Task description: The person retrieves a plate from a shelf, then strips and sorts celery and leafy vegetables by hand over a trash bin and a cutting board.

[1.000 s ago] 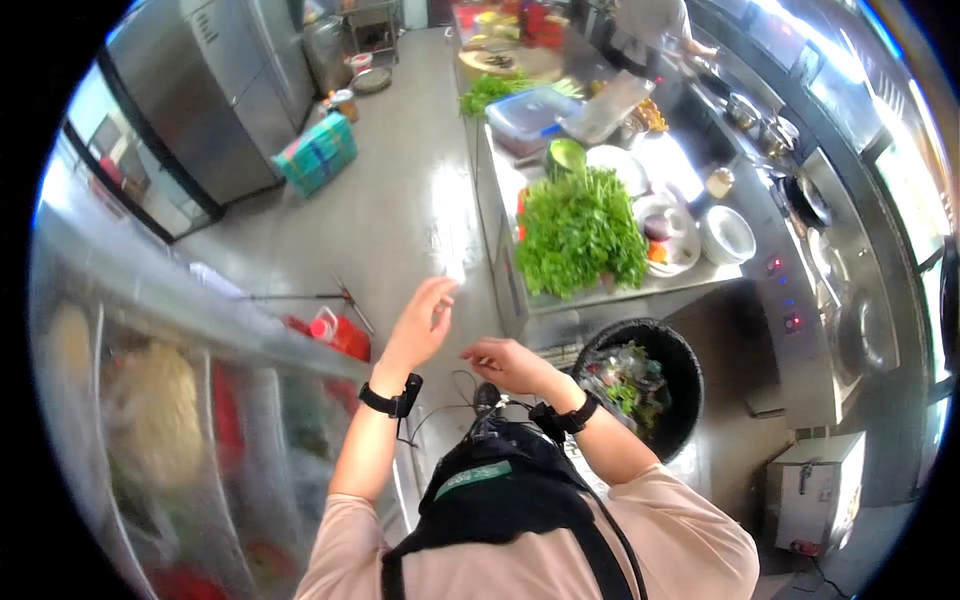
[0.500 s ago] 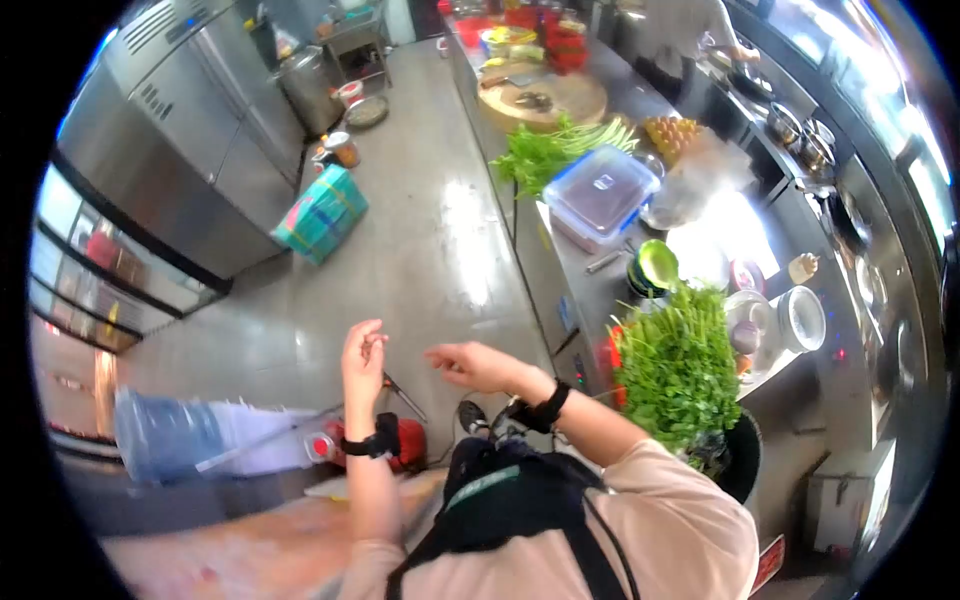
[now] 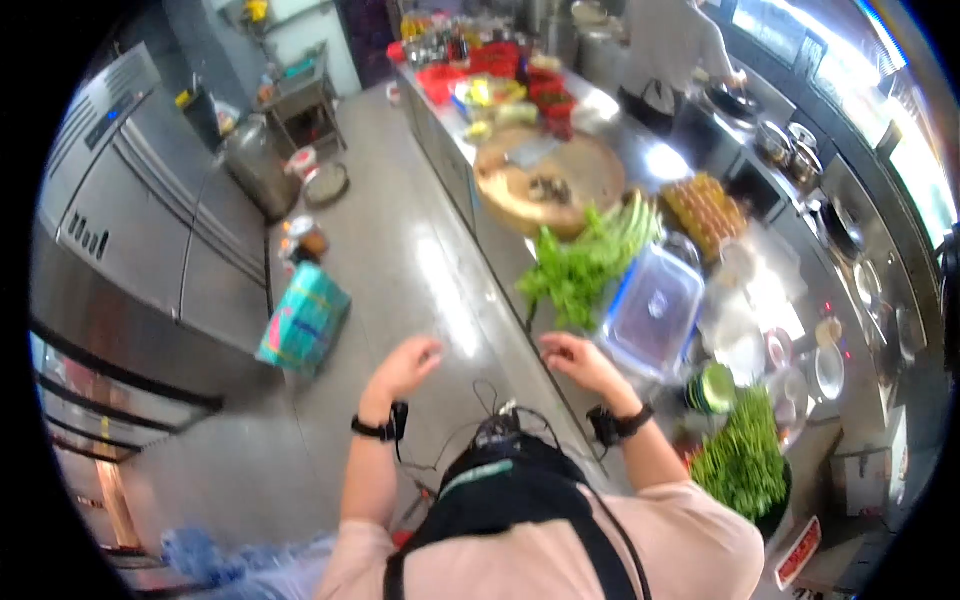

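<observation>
My left hand hangs over the grey floor in front of me, fingers loosely bent, holding nothing. My right hand is by the counter's near edge, also bare, its fingers relaxed and slightly apart. Closest to it is a clear plastic box with a blue-edged lid. Leafy green stalks lie just beyond, hanging a little over the edge. Past them a cleaver and a small dark heap rest on a round wooden chopping board. Both wrists wear black bands.
The steel counter runs forward on my right, with an egg tray, a green container and a herb bunch. A turquoise bag stands on the floor left. A co-worker is at the stove side, near a wok.
My view has moved forward along the counter; the chopping board and greens are closer. My hands have spread further apart, the right one now beside the counter edge.
</observation>
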A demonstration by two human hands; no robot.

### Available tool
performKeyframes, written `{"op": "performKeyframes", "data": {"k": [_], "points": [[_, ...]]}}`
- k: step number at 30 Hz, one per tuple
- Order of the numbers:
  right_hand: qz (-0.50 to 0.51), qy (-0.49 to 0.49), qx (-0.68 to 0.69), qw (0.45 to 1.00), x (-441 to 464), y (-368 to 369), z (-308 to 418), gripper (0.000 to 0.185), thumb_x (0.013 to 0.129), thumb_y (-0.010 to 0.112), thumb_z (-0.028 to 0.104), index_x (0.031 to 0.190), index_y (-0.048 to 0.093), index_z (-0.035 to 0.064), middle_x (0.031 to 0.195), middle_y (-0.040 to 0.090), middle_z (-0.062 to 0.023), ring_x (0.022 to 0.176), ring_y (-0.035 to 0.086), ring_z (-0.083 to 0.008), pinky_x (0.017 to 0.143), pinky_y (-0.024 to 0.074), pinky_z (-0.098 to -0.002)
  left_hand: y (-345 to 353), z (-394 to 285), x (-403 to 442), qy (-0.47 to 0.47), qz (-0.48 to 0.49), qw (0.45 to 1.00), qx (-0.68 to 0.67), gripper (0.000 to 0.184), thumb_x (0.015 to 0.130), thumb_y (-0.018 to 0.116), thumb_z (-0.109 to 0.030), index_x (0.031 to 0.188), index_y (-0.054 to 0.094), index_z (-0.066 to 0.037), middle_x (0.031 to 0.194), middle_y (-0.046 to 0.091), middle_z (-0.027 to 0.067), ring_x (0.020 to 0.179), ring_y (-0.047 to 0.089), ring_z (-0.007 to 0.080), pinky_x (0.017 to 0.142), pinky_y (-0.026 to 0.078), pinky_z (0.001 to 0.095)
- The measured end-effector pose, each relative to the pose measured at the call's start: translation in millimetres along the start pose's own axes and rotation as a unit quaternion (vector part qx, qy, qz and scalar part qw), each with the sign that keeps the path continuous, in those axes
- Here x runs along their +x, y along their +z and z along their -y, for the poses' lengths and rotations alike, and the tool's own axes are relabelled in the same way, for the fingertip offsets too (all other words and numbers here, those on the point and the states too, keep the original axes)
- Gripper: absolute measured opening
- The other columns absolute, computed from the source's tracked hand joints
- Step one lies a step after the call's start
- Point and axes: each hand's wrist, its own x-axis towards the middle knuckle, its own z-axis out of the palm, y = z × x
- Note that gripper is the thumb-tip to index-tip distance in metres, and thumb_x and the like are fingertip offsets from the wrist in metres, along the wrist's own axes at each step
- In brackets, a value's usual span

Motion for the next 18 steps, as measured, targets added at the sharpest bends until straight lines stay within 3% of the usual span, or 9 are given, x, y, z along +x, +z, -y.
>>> {"op": "performKeyframes", "data": {"k": [1, 2, 3, 4, 9, 12, 13, 16, 18], "points": [[-0.013, 0.000, -0.014, 1.000, 35.4, 2.6, -15.8, 0.040, 0.086, 0.060, 0.004, 0.126, 0.054, 0.0043, 0.097, 0.068, -0.0072, 0.080, 0.060, -0.0140, 0.075, 0.0499, -0.0291, -5.7, 32.8, 11.1, 0.017, -0.008, 1.000, 0.008, 0.025, 0.088, 0.061, -0.015, 0.109, 0.061, -0.002, 0.106, 0.062, 0.0129, 0.089, 0.062, 0.0263, 0.080, 0.050, 0.0342], [-0.021, 0.014, -0.019, 1.000, 60.9, 8.2, -22.2, 0.040, 0.086, 0.060, 0.004, 0.125, 0.054, 0.0042, 0.097, 0.067, -0.0072, 0.079, 0.060, -0.0141, 0.075, 0.0498, -0.0289, -31.2, 27.6, 15.7, -0.074, 0.018, 0.997, -0.029, 0.026, 0.088, 0.062, -0.016, 0.111, 0.061, -0.002, 0.106, 0.062, 0.0135, 0.094, 0.062, 0.0263, 0.082, 0.050, 0.0343], [-0.023, -0.009, -0.015, 1.000, 93.4, 9.8, -12.1, 0.039, 0.085, 0.060, 0.004, 0.124, 0.055, 0.0042, 0.097, 0.067, -0.0075, 0.080, 0.060, -0.0147, 0.076, 0.0498, -0.0290, -48.5, 48.5, 20.3, -0.106, 0.015, 0.991, -0.082, 0.028, 0.087, 0.063, -0.017, 0.111, 0.061, -0.002, 0.106, 0.062, 0.0134, 0.095, 0.062, 0.0247, 0.082, 0.050, 0.0343], [-0.009, 0.019, 0.029, 0.999, 124.2, 12.6, -0.1, 0.037, 0.085, 0.060, 0.005, 0.122, 0.056, 0.0037, 0.097, 0.067, -0.0083, 0.082, 0.062, -0.0162, 0.077, 0.0503, -0.0297, -68.2, 70.3, 22.0, -0.110, 0.026, 0.991, -0.074, 0.028, 0.087, 0.063, -0.017, 0.111, 0.061, -0.002, 0.106, 0.062, 0.0134, 0.095, 0.062, 0.0247, 0.082, 0.050, 0.0343], [0.016, -0.037, 0.016, 0.999, 280.9, 26.8, 23.1, 0.038, 0.085, 0.060, 0.006, 0.123, 0.055, 0.0029, 0.097, 0.066, -0.0098, 0.085, 0.063, -0.0191, 0.078, 0.0509, -0.0311, -150.5, 200.6, 47.2, -0.197, 0.014, 0.979, -0.049, 0.026, 0.087, 0.063, -0.016, 0.108, 0.062, 0.000, 0.101, 0.065, 0.0123, 0.090, 0.064, 0.0231, 0.079, 0.051, 0.0330], [0.020, -0.002, -0.029, 0.999, 369.1, 41.2, 25.4, 0.038, 0.085, 0.060, 0.006, 0.123, 0.055, 0.0031, 0.098, 0.066, -0.0111, 0.087, 0.063, -0.0201, 0.080, 0.0509, -0.0318, -205.8, 270.5, 94.7, -0.187, 0.030, 0.981, -0.035, 0.025, 0.086, 0.064, -0.016, 0.106, 0.062, 0.000, 0.099, 0.066, 0.0122, 0.087, 0.064, 0.0232, 0.077, 0.051, 0.0334], [-0.007, -0.011, -0.023, 1.000, 394.9, 41.3, 24.6, 0.036, 0.086, 0.058, 0.010, 0.120, 0.056, 0.0016, 0.098, 0.067, -0.0138, 0.086, 0.065, -0.0256, 0.078, 0.0510, -0.0356, -223.5, 286.5, 119.4, -0.162, 0.024, 0.986, -0.031, 0.026, 0.086, 0.064, -0.016, 0.105, 0.062, 0.000, 0.099, 0.066, 0.0145, 0.086, 0.065, 0.0243, 0.076, 0.051, 0.0342], [-0.076, 0.025, -0.019, 0.997, 459.4, 35.5, 28.5, 0.037, 0.086, 0.058, 0.010, 0.122, 0.056, 0.0017, 0.099, 0.066, -0.0137, 0.087, 0.063, -0.0253, 0.077, 0.0499, -0.0341, -269.1, 349.0, 212.8, -0.082, 0.035, 0.995, 0.032, 0.026, 0.086, 0.064, -0.017, 0.105, 0.063, 0.000, 0.097, 0.066, 0.0172, 0.087, 0.065, 0.0269, 0.076, 0.051, 0.0355], [-0.095, 0.039, -0.004, 0.995, 497.2, 26.6, 50.4, 0.037, 0.086, 0.058, 0.008, 0.122, 0.056, 0.0008, 0.098, 0.066, -0.0107, 0.086, 0.062, -0.0205, 0.077, 0.0493, -0.0310, -304.6, 344.0, 288.8, -0.103, 0.066, 0.992, -0.022, 0.026, 0.086, 0.063, -0.018, 0.105, 0.064, -0.001, 0.097, 0.066, 0.0184, 0.089, 0.064, 0.0298, 0.078, 0.051, 0.0362]]}}
